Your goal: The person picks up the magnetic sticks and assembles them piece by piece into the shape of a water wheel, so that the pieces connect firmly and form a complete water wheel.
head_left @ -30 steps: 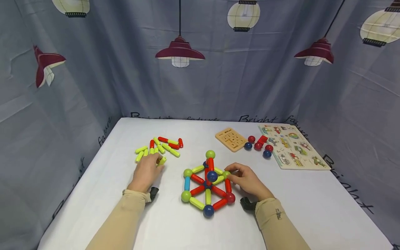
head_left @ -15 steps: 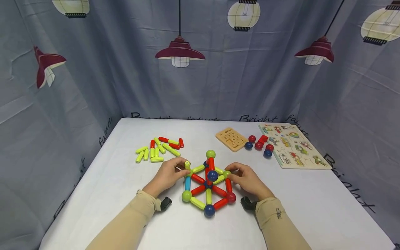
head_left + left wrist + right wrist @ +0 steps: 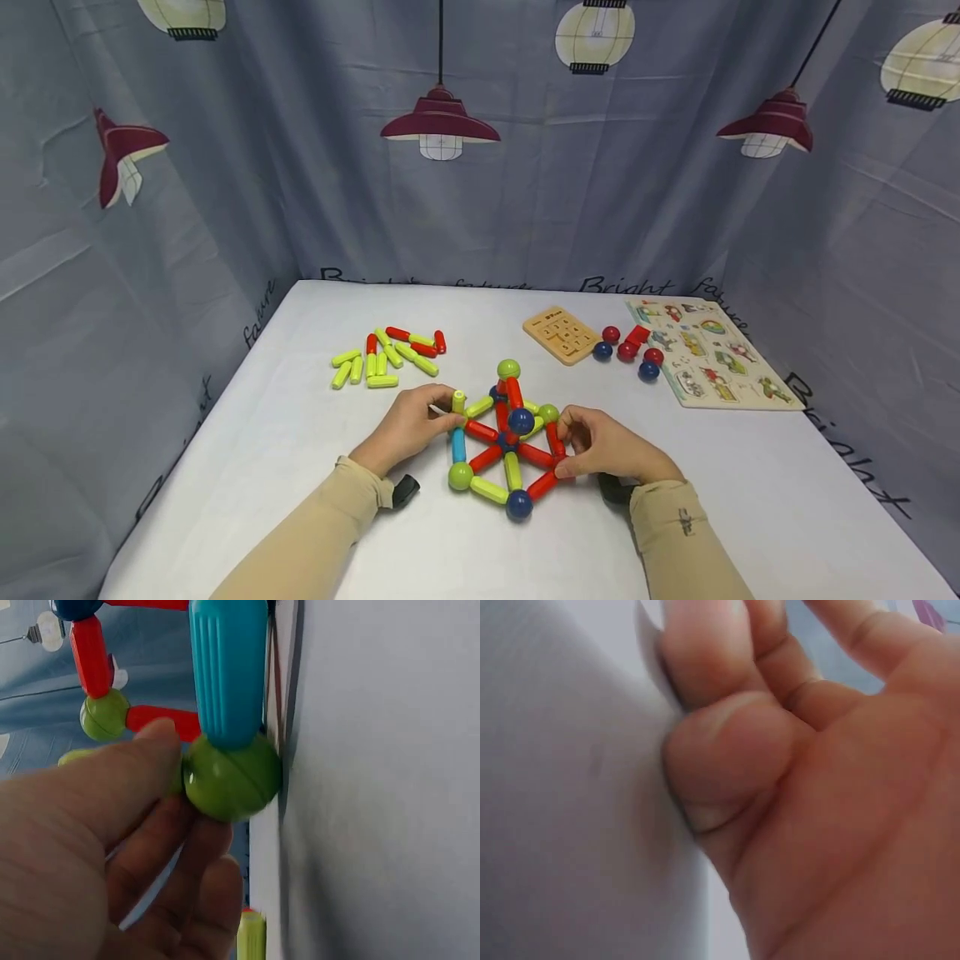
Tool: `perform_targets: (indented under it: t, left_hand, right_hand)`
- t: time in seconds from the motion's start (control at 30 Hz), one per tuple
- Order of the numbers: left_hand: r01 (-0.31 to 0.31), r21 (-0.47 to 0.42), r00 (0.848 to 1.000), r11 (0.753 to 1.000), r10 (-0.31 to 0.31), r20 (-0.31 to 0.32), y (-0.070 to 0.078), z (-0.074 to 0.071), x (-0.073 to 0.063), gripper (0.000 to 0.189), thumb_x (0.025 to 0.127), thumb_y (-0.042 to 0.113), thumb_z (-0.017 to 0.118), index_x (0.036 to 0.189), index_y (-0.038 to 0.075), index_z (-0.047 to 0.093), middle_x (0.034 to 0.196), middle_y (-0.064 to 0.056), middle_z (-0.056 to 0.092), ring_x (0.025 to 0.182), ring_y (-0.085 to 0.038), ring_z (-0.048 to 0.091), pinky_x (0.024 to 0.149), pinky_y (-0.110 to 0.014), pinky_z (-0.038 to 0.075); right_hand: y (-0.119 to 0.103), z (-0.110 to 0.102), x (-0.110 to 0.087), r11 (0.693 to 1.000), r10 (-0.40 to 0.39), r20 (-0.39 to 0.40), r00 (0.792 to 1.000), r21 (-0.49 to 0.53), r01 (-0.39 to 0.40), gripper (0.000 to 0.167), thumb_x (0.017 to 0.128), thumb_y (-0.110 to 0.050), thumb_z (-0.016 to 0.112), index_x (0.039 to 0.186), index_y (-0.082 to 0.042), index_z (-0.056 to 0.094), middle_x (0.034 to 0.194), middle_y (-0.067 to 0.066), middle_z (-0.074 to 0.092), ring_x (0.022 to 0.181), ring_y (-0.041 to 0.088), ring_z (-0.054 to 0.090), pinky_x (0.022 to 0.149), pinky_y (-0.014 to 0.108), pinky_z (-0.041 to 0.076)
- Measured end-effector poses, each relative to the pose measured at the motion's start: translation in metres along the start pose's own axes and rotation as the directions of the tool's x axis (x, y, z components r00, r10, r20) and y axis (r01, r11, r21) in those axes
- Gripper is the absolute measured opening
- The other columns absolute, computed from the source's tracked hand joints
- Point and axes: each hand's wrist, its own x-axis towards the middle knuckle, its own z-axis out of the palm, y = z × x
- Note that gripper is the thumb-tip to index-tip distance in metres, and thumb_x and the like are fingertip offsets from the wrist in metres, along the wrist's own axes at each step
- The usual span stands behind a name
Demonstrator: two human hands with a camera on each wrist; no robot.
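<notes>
A grey curtain point(image 3: 322, 192) printed with red lamps and lanterns surrounds the white-covered counter point(image 3: 240, 500). At the far right lies the picture puzzle board point(image 3: 750, 400), its cream base carrying small vehicle and animal pictures point(image 3: 730, 362). In the middle stands the ball-and-rod structure point(image 3: 512, 467), a spoked ring with red rods rising above its hub to a raised dark blue ball point(image 3: 521, 421). At its left side, the left hand point(image 3: 408, 427) pinches an upright yellow-green rod point(image 3: 458, 402) between thumb and fingers, just above the green ball point(image 3: 232, 778) that joins a light blue rod point(image 3: 229, 671). At the right side, the right hand point(image 3: 615, 446) grasps the structure's right corner with bent fingers, which hide most of what lies between them. Beyond the structure, slightly right, the wooden number puzzle tray point(image 3: 542, 317) holds numbered tiles point(image 3: 573, 335). Far left of the structure, loose yellow-green and red rods point(image 3: 405, 352) lie clustered. Between tray and board sit three red balls point(image 3: 627, 351), two dark blue balls point(image 3: 648, 371) and a small red piece point(image 3: 638, 336).
</notes>
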Motion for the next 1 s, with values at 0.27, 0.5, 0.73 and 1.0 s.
perform_targets:
  t: [0.27, 0.5, 0.73, 1.0]
  left_hand:
    - [0.043, 0.071, 0.997, 0.997, -0.047, 0.062, -0.005, -0.026, -0.001, 0.045, 0.091, 0.032, 0.081, 0.133, 0.022, 0.068, 0.124, 0.006, 0.069, 0.115, -0.016, 0.065, 0.1, -0.04, 0.054]
    - [0.219, 0.337, 0.956, 0.916, -0.132, -0.264, -0.027, -0.048, -0.001, 0.036, 0.096, 0.009, 0.069, 0.132, 0.006, 0.067, 0.131, -0.018, 0.063, 0.122, -0.04, 0.056, 0.101, -0.053, 0.048]
    - [0.268, 0.396, 0.951, 0.878, -0.175, -0.255, -0.036, -0.051, 0.0, 0.027, 0.094, 0.002, 0.071, 0.121, 0.001, 0.072, 0.118, -0.019, 0.068, 0.115, -0.041, 0.059, 0.098, -0.053, 0.049]
    - [-0.104, 0.387, 0.928, 0.916, 0.23, -0.294, 0.0, -0.042, -0.005, 0.036, 0.092, 0.011, 0.077, 0.128, 0.017, 0.072, 0.115, -0.003, 0.066, 0.106, -0.022, 0.063, 0.09, -0.04, 0.056]
  right_hand:
    - [0.006, -0.002, 0.0, 1.0, 0.002, -0.05, 0.999, 0.012, -0.002, 0.034, 0.084, -0.031, 0.087, 0.103, -0.015, 0.064, 0.082, 0.005, 0.058, 0.08, 0.026, 0.057, 0.068, 0.03, 0.044]
    - [0.008, -0.002, 0.0, 1.0, -0.008, -0.052, 0.999, 0.02, 0.009, 0.033, 0.085, -0.031, 0.086, 0.102, -0.012, 0.064, 0.082, 0.006, 0.058, 0.08, 0.025, 0.057, 0.068, 0.029, 0.045]
    - [0.005, -0.003, -0.001, 1.0, -0.009, -0.058, 0.998, 0.022, 0.01, 0.031, 0.085, -0.029, 0.085, 0.101, -0.012, 0.065, 0.084, 0.006, 0.059, 0.083, 0.025, 0.057, 0.07, 0.029, 0.044]
    - [0.004, 0.001, 0.0, 0.999, -0.018, -0.053, 0.998, 0.05, 0.02, 0.029, 0.086, -0.023, 0.084, 0.1, -0.008, 0.065, 0.086, 0.008, 0.058, 0.081, 0.025, 0.055, 0.068, 0.028, 0.043]
